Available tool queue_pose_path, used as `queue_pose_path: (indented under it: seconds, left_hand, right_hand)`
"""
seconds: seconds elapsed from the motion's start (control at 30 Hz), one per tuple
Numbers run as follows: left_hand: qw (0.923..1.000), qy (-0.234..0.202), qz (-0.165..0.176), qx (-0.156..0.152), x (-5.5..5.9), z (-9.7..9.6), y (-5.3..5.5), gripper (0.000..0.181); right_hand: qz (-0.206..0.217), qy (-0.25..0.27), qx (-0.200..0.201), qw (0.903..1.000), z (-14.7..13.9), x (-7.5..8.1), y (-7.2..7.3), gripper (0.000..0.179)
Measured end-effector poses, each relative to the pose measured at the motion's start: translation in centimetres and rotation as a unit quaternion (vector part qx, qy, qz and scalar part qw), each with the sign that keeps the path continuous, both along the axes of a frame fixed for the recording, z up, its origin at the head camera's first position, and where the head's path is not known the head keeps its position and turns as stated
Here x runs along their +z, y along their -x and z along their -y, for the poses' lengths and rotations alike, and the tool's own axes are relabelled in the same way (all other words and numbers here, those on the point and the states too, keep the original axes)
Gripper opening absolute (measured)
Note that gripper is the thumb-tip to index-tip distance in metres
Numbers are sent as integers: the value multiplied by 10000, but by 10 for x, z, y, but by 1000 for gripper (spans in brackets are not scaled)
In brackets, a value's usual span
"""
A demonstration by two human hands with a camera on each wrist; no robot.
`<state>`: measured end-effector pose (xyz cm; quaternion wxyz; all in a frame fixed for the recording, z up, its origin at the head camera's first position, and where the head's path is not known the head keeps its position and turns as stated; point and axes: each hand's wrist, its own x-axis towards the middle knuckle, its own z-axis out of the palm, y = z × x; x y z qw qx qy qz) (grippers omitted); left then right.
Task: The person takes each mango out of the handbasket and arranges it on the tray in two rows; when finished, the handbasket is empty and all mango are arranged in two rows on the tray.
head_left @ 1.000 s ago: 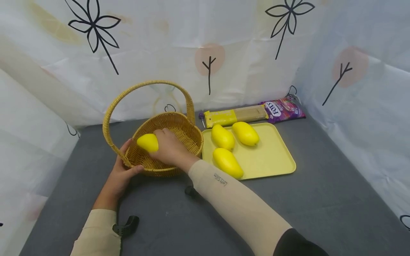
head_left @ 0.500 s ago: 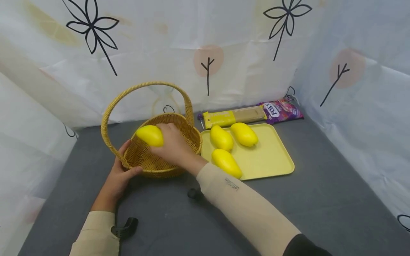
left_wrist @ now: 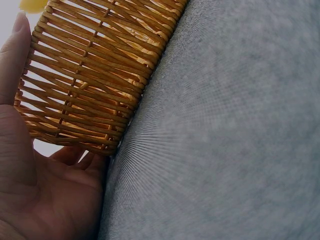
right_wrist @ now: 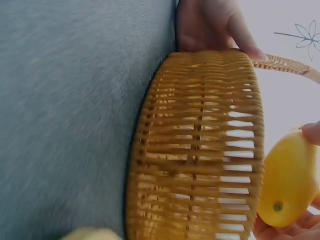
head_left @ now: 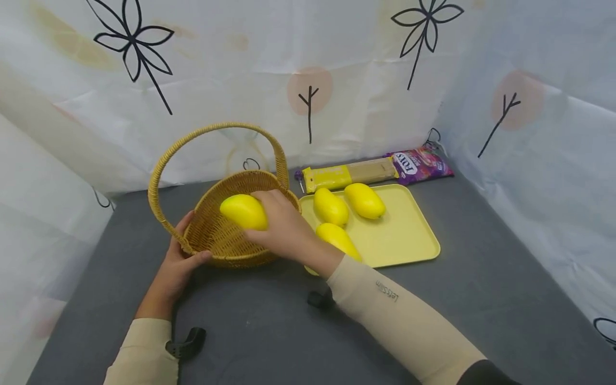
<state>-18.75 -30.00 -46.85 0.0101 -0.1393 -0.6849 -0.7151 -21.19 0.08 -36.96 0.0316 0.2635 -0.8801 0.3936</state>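
A yellow mango (head_left: 244, 212) is gripped by my right hand (head_left: 284, 224) above the wicker basket (head_left: 212, 235); in the right wrist view the mango (right_wrist: 287, 180) shows beyond the basket's rim, thumb on one side and fingers on the other. My left hand (head_left: 178, 264) holds the basket's left side near the foot of its arched handle. In the left wrist view, the thumb of the left hand (left_wrist: 55, 195) lies along the woven wall (left_wrist: 95, 70), with the fingers partly hidden behind it. Right of the basket, a yellow tray (head_left: 399, 230) bears three more mangoes (head_left: 364, 201).
Behind the tray lie a yellow pack of noodle-like sticks (head_left: 351, 174) and a purple FOX'S packet (head_left: 421, 164). The grey tabletop (head_left: 250, 331) meets a patterned white curtain (head_left: 356, 117) at the back. Dark strap ends (head_left: 187, 345) stick out near the wrists.
My right hand has lifted the mango out of the basket's inside and moved it to the right. The left hand keeps its hold on the basket.
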Motion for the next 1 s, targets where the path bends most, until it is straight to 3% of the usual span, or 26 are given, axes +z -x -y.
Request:
queue_pose_path:
  seconds: [0.33, 0.63, 1.0]
  left_hand:
    - [9999, -122, -50, -98, -3, 1, 1, 95]
    - [9997, -171, -101, -118, -2, 1, 1, 94]
    - [9999, -55, -78, -98, -5, 3, 3, 96]
  right_hand:
    - [169, 198, -40, 9997, -51, 3, -17, 72]
    - [-55, 174, -397, 9990, -91, 6, -23, 75]
    - [309, -9, -901, 9954, -143, -4, -36, 80]
